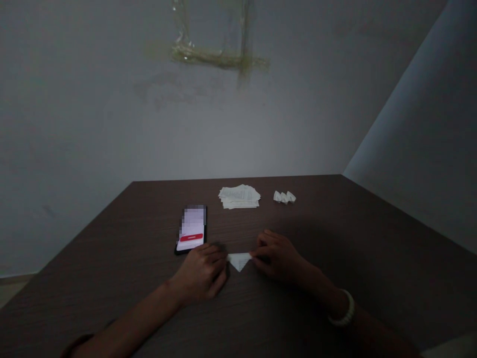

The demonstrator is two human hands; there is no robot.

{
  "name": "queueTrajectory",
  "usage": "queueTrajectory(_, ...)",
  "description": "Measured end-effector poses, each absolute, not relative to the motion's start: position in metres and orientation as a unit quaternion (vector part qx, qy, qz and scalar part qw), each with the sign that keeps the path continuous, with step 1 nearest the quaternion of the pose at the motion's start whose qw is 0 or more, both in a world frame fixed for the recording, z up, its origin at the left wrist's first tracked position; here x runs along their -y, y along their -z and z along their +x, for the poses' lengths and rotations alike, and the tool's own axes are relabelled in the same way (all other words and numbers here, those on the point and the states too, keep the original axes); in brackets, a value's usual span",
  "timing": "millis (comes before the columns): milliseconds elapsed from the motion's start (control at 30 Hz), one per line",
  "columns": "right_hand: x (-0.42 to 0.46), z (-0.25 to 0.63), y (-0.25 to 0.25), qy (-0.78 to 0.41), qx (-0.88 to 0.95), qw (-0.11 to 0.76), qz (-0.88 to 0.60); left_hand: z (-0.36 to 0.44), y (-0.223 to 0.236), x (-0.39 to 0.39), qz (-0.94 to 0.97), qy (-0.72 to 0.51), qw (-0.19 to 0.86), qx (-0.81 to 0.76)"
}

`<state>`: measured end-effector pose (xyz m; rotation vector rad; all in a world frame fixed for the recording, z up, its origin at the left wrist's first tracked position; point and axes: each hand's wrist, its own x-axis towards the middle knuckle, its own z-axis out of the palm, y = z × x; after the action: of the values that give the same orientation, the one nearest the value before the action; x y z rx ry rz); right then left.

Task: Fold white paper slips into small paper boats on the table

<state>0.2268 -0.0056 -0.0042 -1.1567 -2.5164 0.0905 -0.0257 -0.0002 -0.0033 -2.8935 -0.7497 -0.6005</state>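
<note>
Between my hands lies a small white folded paper triangle, its point toward me and its flat top edge running sideways. My left hand pinches its left end against the dark wood-grain table. My right hand holds its right end with the fingertips. Beyond them sits a loose stack of printed paper slips. To its right stands a small row of folded white paper pieces.
A smartphone with a lit screen lies just beyond my left hand. The table's far edge meets a grey wall bearing old tape marks. A white bangle circles my right wrist.
</note>
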Motion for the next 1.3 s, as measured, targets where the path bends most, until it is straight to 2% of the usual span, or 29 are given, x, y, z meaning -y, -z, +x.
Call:
queueTrajectory(133,0.001,0.224,0.009,-0.054,0.872,0.204,-0.442,-0.021,0.007,-0.004,-0.932,0.207,0.038,0.294)
queueTrajectory(433,-0.001,0.218,0.012,-0.147,0.831,0.274,-0.461,-0.019,0.009,-0.009,-0.921,0.201,-0.055,0.33)
queueTrajectory(633,-0.002,0.22,0.014,-0.137,0.828,0.348,-0.418,-0.022,0.01,-0.011,-0.902,0.277,-0.098,0.316)
queueTrajectory(733,-0.001,0.221,0.012,-0.111,0.837,0.377,-0.381,-0.024,0.012,-0.01,-0.894,0.333,-0.049,0.296)
queueTrajectory(833,0.002,0.22,0.009,-0.048,0.859,0.353,-0.367,-0.023,0.01,-0.008,-0.906,0.334,0.021,0.259)
queueTrajectory(900,0.004,0.218,0.008,0.0,0.881,0.305,-0.362,-0.022,0.009,-0.007,-0.919,0.302,0.031,0.251)
queueTrajectory(1067,0.006,0.212,0.01,0.038,0.918,0.202,-0.338,-0.019,0.01,-0.011,-0.938,0.23,-0.011,0.261)
queueTrajectory(1300,0.005,0.212,0.009,-0.007,0.922,0.167,-0.348,-0.022,0.003,-0.01,-0.936,0.199,-0.084,0.277)
